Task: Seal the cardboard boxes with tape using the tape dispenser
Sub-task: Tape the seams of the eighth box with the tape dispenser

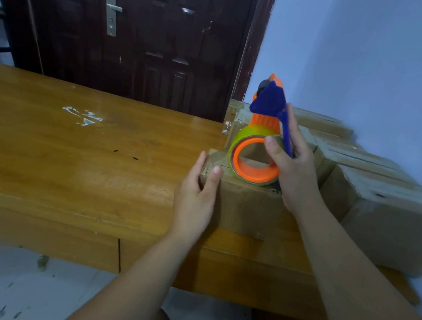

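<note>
A small cardboard box [245, 208] stands on the wooden table [71, 145] near its front edge. An orange and blue tape dispenser [260, 139] with a greenish tape roll rests on the box's top, its head pointing up. My right hand [292, 171] grips the dispenser, thumb over the roll's orange core and fingers round the blue handle. My left hand [195, 195] rests flat against the box's left side, with fingertips touching its top corner.
Several more cardboard boxes [376, 207] are stacked along the right wall behind and beside the small box. A dark wooden door [141, 30] stands behind the table. White smears [83, 116] mark the tabletop. My knees show below the table's front edge.
</note>
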The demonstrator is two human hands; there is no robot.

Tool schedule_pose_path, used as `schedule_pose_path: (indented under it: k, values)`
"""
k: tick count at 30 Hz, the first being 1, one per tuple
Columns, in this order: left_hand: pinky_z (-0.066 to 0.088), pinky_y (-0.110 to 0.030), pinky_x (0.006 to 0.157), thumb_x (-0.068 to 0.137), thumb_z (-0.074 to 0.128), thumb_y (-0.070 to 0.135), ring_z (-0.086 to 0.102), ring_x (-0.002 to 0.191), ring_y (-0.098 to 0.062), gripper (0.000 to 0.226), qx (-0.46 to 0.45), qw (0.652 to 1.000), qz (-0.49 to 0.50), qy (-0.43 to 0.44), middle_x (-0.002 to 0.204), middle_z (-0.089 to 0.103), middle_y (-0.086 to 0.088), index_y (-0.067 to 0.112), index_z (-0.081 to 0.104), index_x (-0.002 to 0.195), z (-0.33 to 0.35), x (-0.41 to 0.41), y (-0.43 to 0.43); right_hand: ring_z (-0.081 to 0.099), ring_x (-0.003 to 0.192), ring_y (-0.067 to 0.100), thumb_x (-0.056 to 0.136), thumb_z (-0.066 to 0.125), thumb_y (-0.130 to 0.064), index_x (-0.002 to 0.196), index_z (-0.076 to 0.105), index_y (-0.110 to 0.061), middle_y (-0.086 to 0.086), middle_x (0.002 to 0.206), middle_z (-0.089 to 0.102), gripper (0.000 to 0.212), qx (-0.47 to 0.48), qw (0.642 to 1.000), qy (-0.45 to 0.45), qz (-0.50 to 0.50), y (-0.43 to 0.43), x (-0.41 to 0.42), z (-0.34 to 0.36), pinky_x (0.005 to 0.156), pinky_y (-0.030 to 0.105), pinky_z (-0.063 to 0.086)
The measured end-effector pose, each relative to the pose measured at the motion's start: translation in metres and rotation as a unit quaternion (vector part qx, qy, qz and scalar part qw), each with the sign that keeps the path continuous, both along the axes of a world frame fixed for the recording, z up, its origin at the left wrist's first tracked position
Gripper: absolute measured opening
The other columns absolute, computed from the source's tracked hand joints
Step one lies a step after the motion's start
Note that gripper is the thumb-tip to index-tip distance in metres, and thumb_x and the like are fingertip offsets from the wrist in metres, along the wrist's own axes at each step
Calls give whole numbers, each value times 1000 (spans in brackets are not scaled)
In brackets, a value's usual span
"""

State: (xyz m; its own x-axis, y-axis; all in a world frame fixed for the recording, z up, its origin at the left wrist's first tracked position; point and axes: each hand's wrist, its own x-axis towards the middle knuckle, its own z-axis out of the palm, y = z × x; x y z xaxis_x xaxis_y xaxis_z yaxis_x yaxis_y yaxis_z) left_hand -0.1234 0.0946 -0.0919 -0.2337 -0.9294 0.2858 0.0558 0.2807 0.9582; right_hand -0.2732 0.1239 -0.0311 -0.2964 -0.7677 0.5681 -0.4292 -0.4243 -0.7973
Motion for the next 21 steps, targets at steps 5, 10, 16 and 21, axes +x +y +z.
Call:
schedule_pose_path:
  k: [5,10,16,21]
  values:
    - [31,1,83,96,49,36,38,116,5,54,-2,999,46,-23,126,49,15,18,35,145,0,-5,2,45,124,-6,92,59,-26,150,25,-28,-17,141,44,67,3,1000,-2,0,1,0,0,96,11,42]
    - [42,-28,94,93,51,43,50,124,-21,52,-15,987,60,-151,131,57,-2,15,49,137,8,5,-9,44,115,-19,92,59,-28,149,25,-33,-33,127,42,66,13,1000,-9,-8,0,1,0,92,6,41]
    - [6,-25,114,97,43,39,20,142,-13,60,-211,928,55,-302,153,29,-2,14,25,148,23,1,-9,49,125,3,90,61,-28,149,26,-30,-21,136,48,69,8,1000,-26,9,2,0,1,105,30,43]
    - [9,-25,113,99,35,39,27,140,-15,54,-251,900,64,-351,149,38,-5,11,33,146,10,-3,-17,47,127,1,90,62,-25,148,26,-33,-32,128,45,69,19,1000,-10,18,2,1,3,106,33,43]
